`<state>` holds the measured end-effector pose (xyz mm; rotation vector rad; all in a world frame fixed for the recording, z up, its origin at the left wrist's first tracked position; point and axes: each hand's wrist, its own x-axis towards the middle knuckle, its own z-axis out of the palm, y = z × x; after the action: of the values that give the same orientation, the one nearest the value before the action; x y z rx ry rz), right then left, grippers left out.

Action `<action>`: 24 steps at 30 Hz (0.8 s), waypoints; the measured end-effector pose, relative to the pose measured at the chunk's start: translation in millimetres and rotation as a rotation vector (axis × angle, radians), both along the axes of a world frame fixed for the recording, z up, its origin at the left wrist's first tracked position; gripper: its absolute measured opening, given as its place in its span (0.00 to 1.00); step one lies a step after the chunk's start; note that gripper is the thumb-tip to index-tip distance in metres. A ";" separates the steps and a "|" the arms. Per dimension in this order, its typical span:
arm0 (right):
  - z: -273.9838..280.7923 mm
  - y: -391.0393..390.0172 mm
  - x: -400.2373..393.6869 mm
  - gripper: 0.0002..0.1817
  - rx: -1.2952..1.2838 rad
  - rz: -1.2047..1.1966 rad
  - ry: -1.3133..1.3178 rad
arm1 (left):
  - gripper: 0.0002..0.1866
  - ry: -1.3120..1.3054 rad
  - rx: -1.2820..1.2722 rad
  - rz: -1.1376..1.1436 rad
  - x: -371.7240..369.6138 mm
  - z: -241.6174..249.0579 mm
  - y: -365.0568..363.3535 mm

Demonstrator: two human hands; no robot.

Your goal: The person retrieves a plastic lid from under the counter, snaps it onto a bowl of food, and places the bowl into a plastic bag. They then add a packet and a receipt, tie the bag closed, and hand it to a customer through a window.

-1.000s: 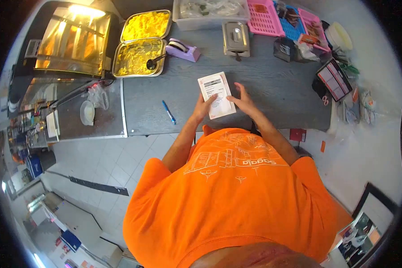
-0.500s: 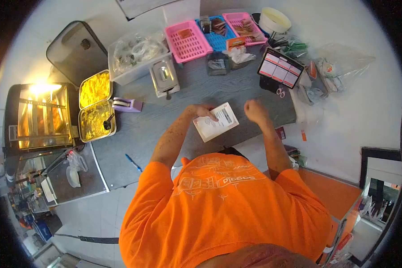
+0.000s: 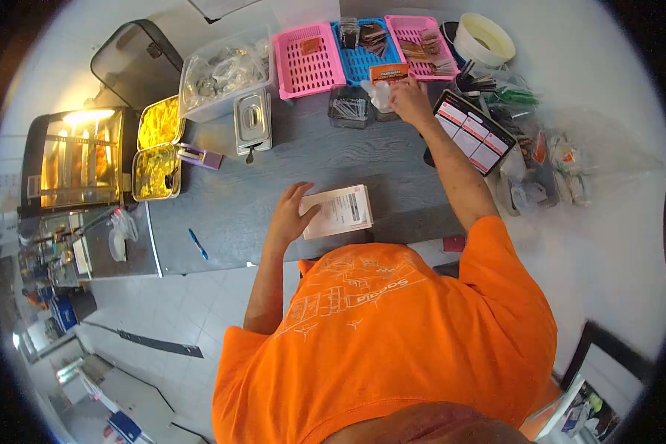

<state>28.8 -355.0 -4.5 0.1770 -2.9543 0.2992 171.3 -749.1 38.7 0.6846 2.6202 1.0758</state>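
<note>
A stack of white printed papers [image 3: 340,212], its top sheet showing a barcode-like block, lies on the grey table in front of me. My left hand [image 3: 292,214] rests at the stack's left side, with fingers apart and the thumb over its edge. Farther off, my right hand [image 3: 409,100] reaches to a white crumpled sheet [image 3: 377,95], its fingers bent at the sheet's right side. Right behind them is an orange printed box [image 3: 387,72]. A dark clear container [image 3: 348,107] with thin white items stands to the left.
A tablet [image 3: 473,133] leans by my right forearm. Pink [image 3: 311,61] and blue [image 3: 361,53] baskets line the back. A lidded steel container [image 3: 252,122], purple tape dispenser [image 3: 200,156], food trays [image 3: 157,174] and a lit warmer cabinet [image 3: 81,159] are left. A blue pen [image 3: 198,244] lies near the edge.
The papers, earlier held tilted in my left hand, now lie on the table. My right hand has gone from beside them to the white crumpled sheet at the back.
</note>
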 end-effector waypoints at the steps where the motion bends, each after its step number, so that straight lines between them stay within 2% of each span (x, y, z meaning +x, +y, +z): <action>1: 14.1 2.5 -1.1 0.06 -0.110 -0.055 0.001 | 0.25 0.036 0.001 0.057 10.9 -1.4 -4.8; 5: 8.8 33.9 -28.0 0.05 -0.788 0.078 0.261 | 0.20 0.127 -0.022 0.194 42.4 -6.0 -1.8; 8: 19.5 44.3 -39.6 0.08 -1.299 -0.244 0.020 | 0.19 0.151 -0.110 0.115 46.9 -8.8 21.5; 9: 18.0 44.3 -43.5 0.10 -0.940 -0.135 0.125 | 0.19 0.159 -0.149 0.069 48.6 -11.4 28.9; 12: 25.1 -2.3 -17.1 0.10 -0.417 -0.011 -0.239 | 0.18 0.168 -0.195 0.037 51.7 -30.3 40.6; 15: -30.7 -2.5 -17.1 0.11 -0.109 -0.085 -0.213 | 0.19 0.061 -0.283 0.066 50.5 -30.2 44.7; 18: -8.4 -0.1 -10.8 0.11 -0.390 -0.154 -0.087 | 0.21 0.253 -0.350 0.025 50.1 -18.9 43.6; 21: 14.8 8.4 -4.9 0.12 -0.463 -0.238 -0.085 | 0.21 0.192 -0.284 0.027 50.0 -22.3 43.5; 24: 11.8 26.5 -9.2 0.12 -0.483 -0.271 0.015 | 0.20 -0.013 -0.218 0.124 49.6 -28.9 46.9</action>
<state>19.6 -328.6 7.3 -0.2765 -2.7408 0.9404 220.9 -702.2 9.9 0.4727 2.7446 0.8041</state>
